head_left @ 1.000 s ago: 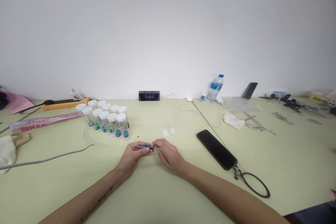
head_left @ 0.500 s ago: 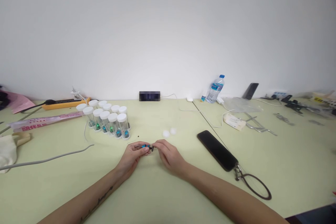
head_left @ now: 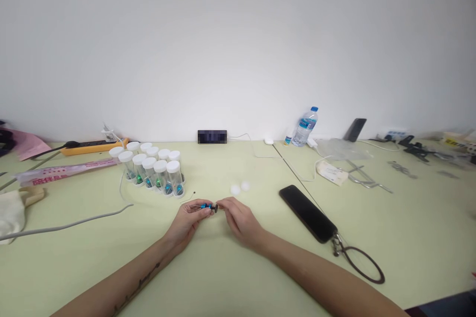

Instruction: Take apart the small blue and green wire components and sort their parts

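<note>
My left hand (head_left: 188, 222) rests on the pale green table (head_left: 223, 267) with its fingers pinched round a thin wire threaded with small blue beads (head_left: 204, 206) and a dark bead. My right hand (head_left: 240, 220) is closed in a pinch at the wire's right end, touching the dark bead; what its fingertips hold is too small to name. A loose dark bead (head_left: 194, 192) lies just beyond the left hand. Several clear vials with white caps (head_left: 152, 171) holding blue and green beads stand further left.
Two white caps (head_left: 240, 188) lie beyond my hands. A black phone (head_left: 307, 212) on a looped strap (head_left: 362, 265) lies to the right. A grey cable (head_left: 63, 227), pink packet (head_left: 59, 171), power strip (head_left: 89, 146), water bottle (head_left: 305, 126) and metal tools (head_left: 366, 178) sit around.
Both hands stay almost still; the right fingertips have drawn slightly closer to the wire's bead end. The camera view has shifted a little.
</note>
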A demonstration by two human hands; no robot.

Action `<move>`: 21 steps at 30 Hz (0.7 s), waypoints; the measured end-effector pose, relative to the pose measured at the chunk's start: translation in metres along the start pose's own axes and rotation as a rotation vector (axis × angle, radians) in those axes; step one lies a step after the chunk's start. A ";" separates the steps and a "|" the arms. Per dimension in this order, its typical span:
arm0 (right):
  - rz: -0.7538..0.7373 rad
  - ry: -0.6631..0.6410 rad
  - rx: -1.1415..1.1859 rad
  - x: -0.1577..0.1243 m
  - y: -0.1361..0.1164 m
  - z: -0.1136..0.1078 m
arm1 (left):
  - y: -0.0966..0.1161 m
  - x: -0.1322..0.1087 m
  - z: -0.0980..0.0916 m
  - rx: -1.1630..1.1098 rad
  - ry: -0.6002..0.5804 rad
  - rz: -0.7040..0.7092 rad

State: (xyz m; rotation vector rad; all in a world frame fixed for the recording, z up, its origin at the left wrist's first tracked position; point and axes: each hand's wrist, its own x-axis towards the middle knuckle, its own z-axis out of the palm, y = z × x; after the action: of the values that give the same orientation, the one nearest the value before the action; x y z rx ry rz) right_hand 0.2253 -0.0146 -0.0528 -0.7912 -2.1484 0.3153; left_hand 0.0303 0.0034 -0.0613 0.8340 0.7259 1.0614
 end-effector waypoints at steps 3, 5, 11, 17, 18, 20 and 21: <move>0.004 0.020 -0.003 0.000 0.001 0.001 | 0.000 0.000 -0.001 -0.006 0.007 -0.010; -0.009 -0.003 -0.006 0.000 0.002 0.001 | 0.001 -0.001 0.000 -0.002 -0.004 -0.007; -0.004 0.011 -0.010 0.001 0.002 0.002 | 0.005 -0.003 0.003 0.000 0.007 -0.001; -0.005 -0.013 -0.018 0.001 0.002 0.002 | 0.003 -0.004 0.002 0.003 0.002 -0.002; -0.001 -0.006 -0.020 0.001 0.002 0.002 | 0.003 -0.004 0.001 0.003 0.001 0.001; 0.005 0.012 -0.017 0.000 0.002 0.002 | 0.003 -0.003 0.001 0.000 0.001 0.001; 0.002 0.015 -0.014 0.000 0.001 0.001 | 0.003 -0.003 0.001 -0.001 -0.001 0.000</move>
State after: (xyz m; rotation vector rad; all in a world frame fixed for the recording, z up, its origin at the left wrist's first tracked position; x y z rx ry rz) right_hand 0.2246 -0.0131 -0.0542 -0.8012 -2.1375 0.2950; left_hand 0.0290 0.0006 -0.0581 0.8333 0.7244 1.0619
